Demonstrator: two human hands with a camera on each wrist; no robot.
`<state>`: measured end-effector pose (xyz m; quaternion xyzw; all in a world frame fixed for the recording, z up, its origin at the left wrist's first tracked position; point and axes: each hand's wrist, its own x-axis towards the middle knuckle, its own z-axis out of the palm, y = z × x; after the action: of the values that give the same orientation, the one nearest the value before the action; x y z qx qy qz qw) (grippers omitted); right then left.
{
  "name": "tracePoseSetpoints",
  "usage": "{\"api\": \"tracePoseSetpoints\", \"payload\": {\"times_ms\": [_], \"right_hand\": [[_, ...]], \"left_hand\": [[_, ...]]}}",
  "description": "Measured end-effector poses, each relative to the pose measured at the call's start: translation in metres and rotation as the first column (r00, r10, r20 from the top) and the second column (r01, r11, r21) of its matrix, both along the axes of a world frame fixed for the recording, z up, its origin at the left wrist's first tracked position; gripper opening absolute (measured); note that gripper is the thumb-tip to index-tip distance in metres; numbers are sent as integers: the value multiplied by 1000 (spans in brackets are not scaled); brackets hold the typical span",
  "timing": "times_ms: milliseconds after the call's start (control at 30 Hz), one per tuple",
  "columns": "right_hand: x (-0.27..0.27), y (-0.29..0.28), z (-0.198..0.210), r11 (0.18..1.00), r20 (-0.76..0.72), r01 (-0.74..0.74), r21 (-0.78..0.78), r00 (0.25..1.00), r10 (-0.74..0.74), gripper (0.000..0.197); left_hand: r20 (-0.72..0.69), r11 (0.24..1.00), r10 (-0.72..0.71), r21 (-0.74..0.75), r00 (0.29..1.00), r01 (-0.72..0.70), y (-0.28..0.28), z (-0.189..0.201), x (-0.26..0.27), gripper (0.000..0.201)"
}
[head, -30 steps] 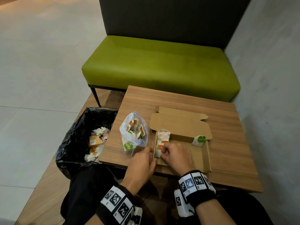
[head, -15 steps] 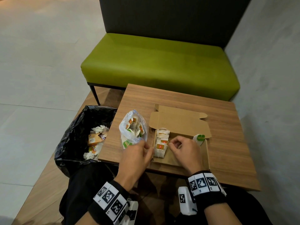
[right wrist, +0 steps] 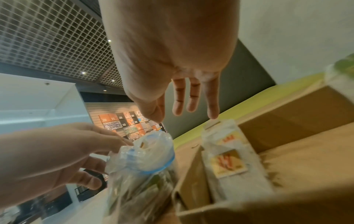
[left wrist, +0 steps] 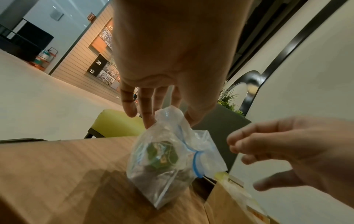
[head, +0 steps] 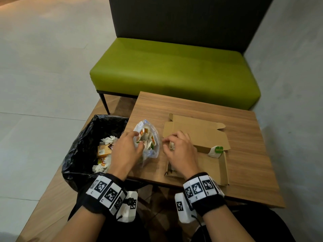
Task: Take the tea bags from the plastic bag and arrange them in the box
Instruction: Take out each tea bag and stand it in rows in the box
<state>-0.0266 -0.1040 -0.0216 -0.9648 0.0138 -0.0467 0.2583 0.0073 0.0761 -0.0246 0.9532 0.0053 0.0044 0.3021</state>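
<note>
On wooden table [head: 244, 137], left hand [head: 125, 151] has moved to pinch plastic bag [head: 152, 142] top for next tea bag, right hand [head: 180, 151] now loose, empty above box [head: 215, 165].

On the table [head: 201, 105] before you, the plastic bag [head: 153, 152] stands near the left edge, with the open box [head: 213, 165] to its right at the near edge. A bin [head: 82, 145] sits beside the table's left edge, a bench [head: 174, 70] beyond its far edge.

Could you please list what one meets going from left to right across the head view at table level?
Bin → left hand → plastic bag → right hand → green-tagged tea bag → bare table.
</note>
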Motion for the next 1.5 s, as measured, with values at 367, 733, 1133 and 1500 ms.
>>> {"api": "tracePoseSetpoints", "payload": {"times_ms": [367,733,1133,1500], "right_hand": [[37,38,5,940,-130,-159,-303,984,125,37],[40,51,8,968,-157,-62,-242,987,24,16],[22,9,46,990,-132,-24,141,990,43,4],[-11,-43,53,862,-114,-49,505,986,123,17]], "left_hand": [[59,998,-52,-20,997,54,2,-4,-17,39],[108,999,-42,5,993,42,-1,-13,-18,40],[187,995,-77,70,979,65,-3,1,-24,39],[49,783,-322,-547,945,295,-39,16,-40,6]]}}
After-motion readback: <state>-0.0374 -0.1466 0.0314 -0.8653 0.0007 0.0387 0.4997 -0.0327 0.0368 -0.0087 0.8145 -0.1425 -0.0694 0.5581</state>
